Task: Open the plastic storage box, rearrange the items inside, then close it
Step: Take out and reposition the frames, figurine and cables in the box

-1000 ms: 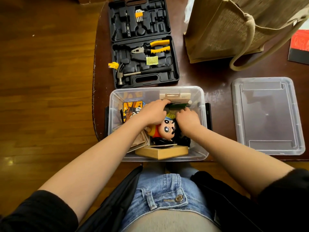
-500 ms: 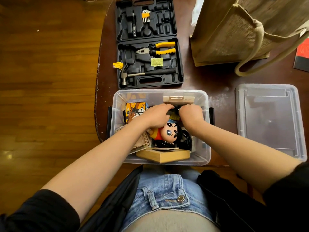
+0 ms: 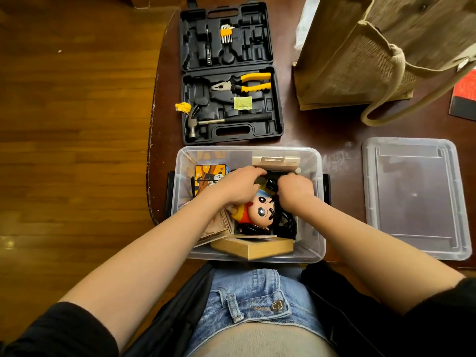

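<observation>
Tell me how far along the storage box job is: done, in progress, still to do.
Done: the storage box is open; its lid lies on the table to its right. In hand: both hands are down inside the box among the items, the left hand and right hand over a black cable beside the toy figure; what each grips is hidden. Left: finish rearranging, then put the lid back on.

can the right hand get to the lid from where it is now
Probably yes. The lid lies flat on the table to the right of the storage box, with nothing on it or between them. The right hand is down among the box's items and would first have to lift out.
</observation>
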A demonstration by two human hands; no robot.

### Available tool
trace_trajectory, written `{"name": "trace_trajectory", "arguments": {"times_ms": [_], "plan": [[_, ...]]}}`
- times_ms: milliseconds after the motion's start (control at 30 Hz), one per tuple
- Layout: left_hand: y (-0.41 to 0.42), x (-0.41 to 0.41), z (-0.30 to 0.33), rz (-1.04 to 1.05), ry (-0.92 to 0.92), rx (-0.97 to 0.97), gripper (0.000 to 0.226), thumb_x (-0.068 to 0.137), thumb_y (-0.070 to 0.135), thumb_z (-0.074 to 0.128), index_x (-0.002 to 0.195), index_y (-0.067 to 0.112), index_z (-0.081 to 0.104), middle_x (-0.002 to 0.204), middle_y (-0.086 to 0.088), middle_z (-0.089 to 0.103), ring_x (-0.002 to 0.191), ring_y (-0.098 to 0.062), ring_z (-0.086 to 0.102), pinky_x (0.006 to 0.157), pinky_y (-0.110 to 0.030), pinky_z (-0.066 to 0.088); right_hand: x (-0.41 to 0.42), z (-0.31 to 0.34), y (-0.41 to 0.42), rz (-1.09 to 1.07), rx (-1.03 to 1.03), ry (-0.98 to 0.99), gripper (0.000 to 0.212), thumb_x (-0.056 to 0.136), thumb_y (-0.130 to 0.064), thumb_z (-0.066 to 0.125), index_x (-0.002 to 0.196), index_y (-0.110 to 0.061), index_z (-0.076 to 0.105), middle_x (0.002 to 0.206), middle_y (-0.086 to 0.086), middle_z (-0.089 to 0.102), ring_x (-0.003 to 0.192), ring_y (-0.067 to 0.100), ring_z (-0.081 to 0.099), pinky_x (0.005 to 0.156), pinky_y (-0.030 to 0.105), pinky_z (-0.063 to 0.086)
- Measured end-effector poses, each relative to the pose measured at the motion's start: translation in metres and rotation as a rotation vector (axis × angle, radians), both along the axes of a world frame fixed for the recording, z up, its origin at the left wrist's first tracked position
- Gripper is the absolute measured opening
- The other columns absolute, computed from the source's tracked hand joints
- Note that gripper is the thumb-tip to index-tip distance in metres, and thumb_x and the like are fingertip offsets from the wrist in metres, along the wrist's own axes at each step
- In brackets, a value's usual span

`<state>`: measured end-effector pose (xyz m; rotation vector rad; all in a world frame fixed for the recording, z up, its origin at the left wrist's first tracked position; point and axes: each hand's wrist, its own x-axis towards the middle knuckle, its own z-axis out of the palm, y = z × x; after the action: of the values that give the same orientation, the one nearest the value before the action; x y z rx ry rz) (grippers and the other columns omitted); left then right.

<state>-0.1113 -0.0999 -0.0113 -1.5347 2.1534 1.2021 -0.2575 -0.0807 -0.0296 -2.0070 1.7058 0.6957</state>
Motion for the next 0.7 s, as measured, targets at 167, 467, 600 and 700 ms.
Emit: {"name": "trace_trajectory", "arguments": {"times_ms": [167,467,600,700], "plan": [[-0.005,0.019,0.011,0.143,0.117,0.008,0.044,0.099,0.010,0.036,0.142,0.020,0.042,0.145,-0.003,0.045,0.130,-0.019,0.044,0.106,-0.033,0.038,-0.017,0.030,0.003,-0.233,0.054,-0.211,0.010,0.087,-0.019,0.053,0.083,-0.011,0.054,0.082,0.006,0.059,0.072,0.024,0.055,0.056,0.028,0.040],[0.001,0.044,0.029,0.550,0.227,-0.294,0.033,0.094,0.004,0.039,0.113,0.015,0.064,0.117,-0.002,0.062,0.109,-0.015,0.055,0.094,-0.030,0.044,0.008,0.050,-0.003,-0.618,0.313,-0.813,0.029,0.097,-0.028,0.047,0.108,-0.008,0.064,0.099,0.006,0.070,0.081,0.021,0.068,0.080,0.037,0.056],[0.007,0.034,0.033,0.364,0.261,-0.316,0.028,0.094,0.010,0.043,0.102,0.018,0.068,0.104,0.003,0.066,0.091,-0.010,0.058,0.077,-0.025,0.045,-0.020,0.039,-0.002,-0.327,0.147,-0.389,0.030,0.095,-0.012,0.042,0.094,0.003,0.068,0.098,0.016,0.067,0.090,0.034,0.063,0.076,0.038,0.053],[0.007,0.013,0.028,0.075,0.196,-0.127,0.026,0.096,0.020,0.045,0.111,0.019,0.067,0.114,0.001,0.065,0.095,-0.010,0.057,0.079,-0.026,0.044,-0.015,0.038,0.005,-0.157,0.220,-0.188,0.022,0.088,-0.002,0.046,0.067,-0.006,0.052,0.075,0.009,0.055,0.076,0.028,0.054,0.060,0.031,0.040]]}}
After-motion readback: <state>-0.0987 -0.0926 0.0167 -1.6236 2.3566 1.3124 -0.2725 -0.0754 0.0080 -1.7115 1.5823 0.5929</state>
